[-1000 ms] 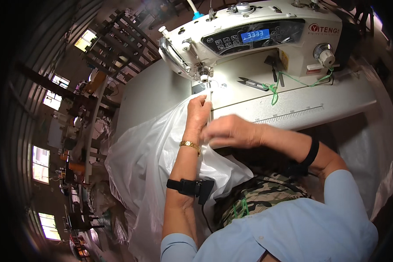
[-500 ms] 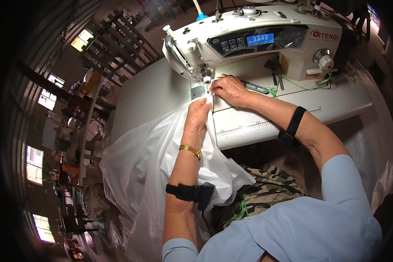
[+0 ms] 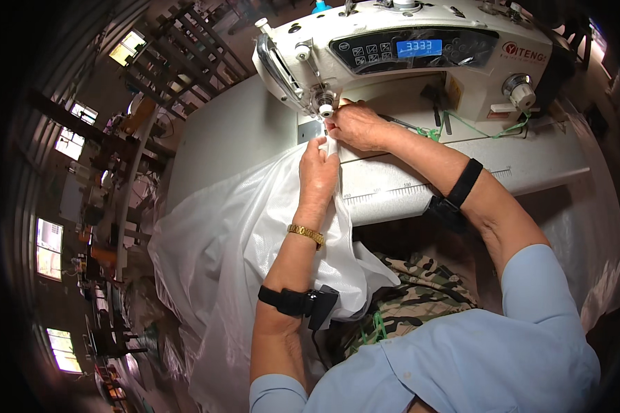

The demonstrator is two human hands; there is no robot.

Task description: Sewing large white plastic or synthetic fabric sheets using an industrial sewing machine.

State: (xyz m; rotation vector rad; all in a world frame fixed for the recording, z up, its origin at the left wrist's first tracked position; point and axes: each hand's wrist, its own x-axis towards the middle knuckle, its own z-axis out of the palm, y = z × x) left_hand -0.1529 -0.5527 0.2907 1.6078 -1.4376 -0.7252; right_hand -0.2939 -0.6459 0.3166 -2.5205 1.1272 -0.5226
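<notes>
A white sewing machine stands across the far side of its table. Translucent white fabric runs from beneath its needle area toward me and drapes over the near edge. My left hand pinches a gathered strip of this cloth just in front of the needle, thumb and fingers closed. My right hand is bent in beside the presser foot, its fingertips closed on the cloth's edge and partly hidden behind the machine head. The needle tip itself is too small to make out.
Green string trails from the machine's knob over the table to dark metal tools behind my right wrist. A ruler strip lines the table's front edge. Wooden racks stand at the back left. More translucent sheeting hangs at the right.
The view has shifted slightly, so the machine sits higher. My right hand has moved a little closer in behind the needle area. My left hand keeps its pinch on the fabric.
</notes>
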